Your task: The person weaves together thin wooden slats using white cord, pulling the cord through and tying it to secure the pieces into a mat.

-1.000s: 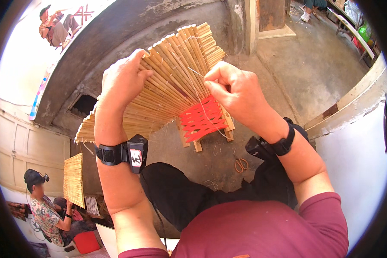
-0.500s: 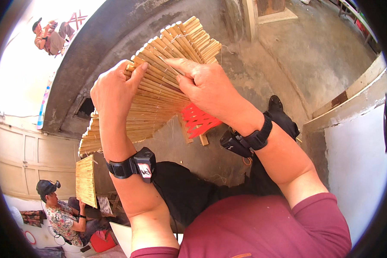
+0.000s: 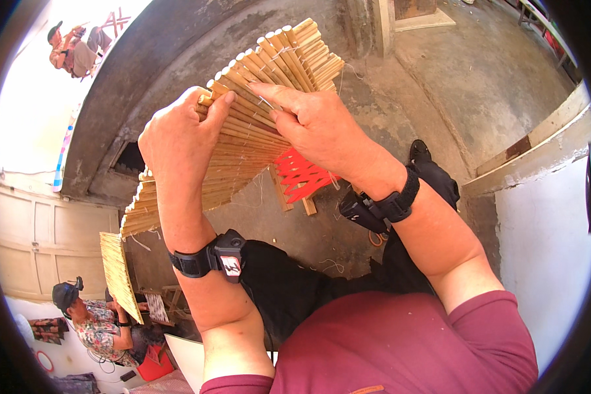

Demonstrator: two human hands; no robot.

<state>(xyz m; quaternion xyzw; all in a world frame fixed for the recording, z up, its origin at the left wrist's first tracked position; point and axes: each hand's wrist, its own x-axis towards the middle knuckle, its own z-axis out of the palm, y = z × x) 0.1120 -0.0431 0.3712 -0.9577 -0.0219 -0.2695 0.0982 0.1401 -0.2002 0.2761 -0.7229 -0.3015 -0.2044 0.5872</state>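
Observation:
A mat of thin yellow bamboo-like sticks (image 3: pixel 220 164), bound in rows with white string, fans out in front of me. My left hand (image 3: pixel 180 134) grips its upper left edge, the thumb lying over the stick ends and the other fingers tucked behind. Over the mat's upper part is my right hand (image 3: pixel 315 125). Its index finger stretches across the sticks and the thumb sits lower, while the remaining fingers curl in. A short pale strand (image 3: pixel 265 103) shows between index finger and thumb. What the curled fingers hold, if anything, is hidden.
Below the mat stands a wooden stool frame (image 3: pixel 308 205) with red webbing (image 3: pixel 302 172). At lower left a seated person (image 3: pixel 105 328) holds a similar yellow mat (image 3: pixel 120 276). Another person (image 3: pixel 75 52) sits at upper left. A low concrete wall (image 3: pixel 98 148) runs alongside on the left.
Both hands and the mat have shifted slightly to the right. My right index finger is still over the sticks. The other person's mat has tilted and moved left.

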